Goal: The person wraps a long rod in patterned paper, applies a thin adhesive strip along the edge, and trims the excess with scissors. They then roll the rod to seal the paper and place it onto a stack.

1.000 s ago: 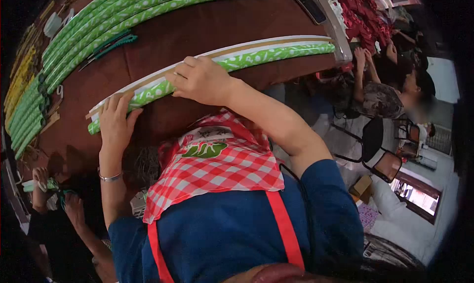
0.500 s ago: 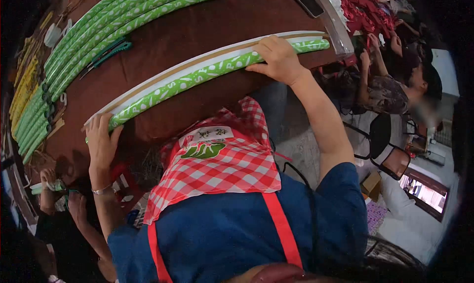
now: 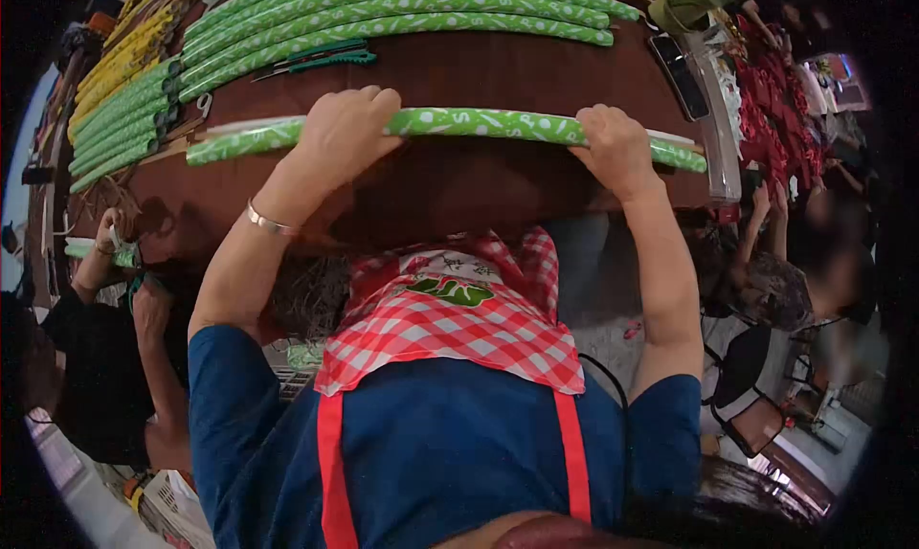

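A long tube of green wrapping paper point(image 3: 483, 123) with white printed shapes lies crosswise in front of me, over the brown tabletop point(image 3: 450, 190). My left hand point(image 3: 349, 128) is wrapped over it left of its middle, fingers curled on the far side. Toward the other end my right hand point(image 3: 613, 147) grips it the same way. A pale strip shows along the tube's far edge at both ends. What the fingertips press on is hidden.
Several similar green tubes point(image 3: 402, 24) lie along the back, with a teal-handled cutting tool point(image 3: 330, 59) in front of them. Yellow bundles point(image 3: 124, 66) are at the far left, and a phone point(image 3: 678, 75) at the right. Co-workers' hands point(image 3: 144, 300) show at either side.
The tube has rolled up, covering most of the white and tan strip that showed beside it. My left hand has moved inward from the tube's left end. My view has shifted.
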Demonstrator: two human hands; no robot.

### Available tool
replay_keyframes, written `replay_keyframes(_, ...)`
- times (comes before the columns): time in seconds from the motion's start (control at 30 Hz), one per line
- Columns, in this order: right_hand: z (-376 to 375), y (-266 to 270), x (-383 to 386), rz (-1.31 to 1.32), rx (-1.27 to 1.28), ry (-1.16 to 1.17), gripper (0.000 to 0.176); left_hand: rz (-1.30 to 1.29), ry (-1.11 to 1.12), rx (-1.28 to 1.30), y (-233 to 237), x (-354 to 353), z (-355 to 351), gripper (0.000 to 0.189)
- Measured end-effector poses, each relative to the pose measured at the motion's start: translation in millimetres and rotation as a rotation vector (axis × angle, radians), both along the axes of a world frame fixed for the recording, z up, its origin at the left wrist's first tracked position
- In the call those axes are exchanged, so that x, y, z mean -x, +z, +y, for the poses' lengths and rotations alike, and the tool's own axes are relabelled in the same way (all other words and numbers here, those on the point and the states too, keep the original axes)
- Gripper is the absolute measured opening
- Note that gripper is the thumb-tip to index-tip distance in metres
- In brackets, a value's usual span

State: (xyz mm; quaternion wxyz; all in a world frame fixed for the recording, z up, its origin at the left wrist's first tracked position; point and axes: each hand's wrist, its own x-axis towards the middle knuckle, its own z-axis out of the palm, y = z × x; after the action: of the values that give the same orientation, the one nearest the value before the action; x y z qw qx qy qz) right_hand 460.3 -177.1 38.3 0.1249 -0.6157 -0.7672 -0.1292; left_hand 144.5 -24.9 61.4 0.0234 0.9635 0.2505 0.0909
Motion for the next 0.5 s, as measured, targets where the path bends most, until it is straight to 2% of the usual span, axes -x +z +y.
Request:
replay_keyframes(0.03,0.4,1.5,-0.2,0.001,-0.008,0.013,0.041,-0.058,-0.009,-0.126,0.4,-2.3,1.5,0.031)
replay_keyframes(0.07,1.1,2.6,-0.3,0.014,0.002,0.010,0.041,-0.056,0.004,-0.135,-2.0,-1.7,2.8,0.031)
replay_keyframes(0.13,1.3,4.3,1.6,-0.001,-0.013,0.005,0.040,-0.079,-0.004,-0.080,-9.2,0.6,2.6,0.032)
replay_keyframes(0.17,1.8,2.1,2.5,0.005,-0.015,0.011,0.040,-0.015,0.017,0.064,-9.6,3.3,1.3,0.032)
replay_keyframes(0.27,5.0,-7.3,3.5,-0.115,-0.086,-0.004,0.042,0.016,0.044,0.152,-7.4,5.6,-4.0,0.036)
replay_keyframes(0.4,8.4,-12.7,12.1,-0.079,-0.051,0.031,0.043,-0.129,0.018,0.102,-23.7,18.3,-8.4,0.042)
replay_keyframes(0.47,10.2,-12.2,14.2,-0.015,-0.046,0.065,0.044,-0.106,0.032,0.069,-27.5,21.3,-7.6,0.042)
replay_keyframes(0.5,12.7,-12.5,16.1,-0.008,-0.039,0.069,0.044,-0.145,0.021,-0.015,-30.0,22.7,-4.8,0.042)
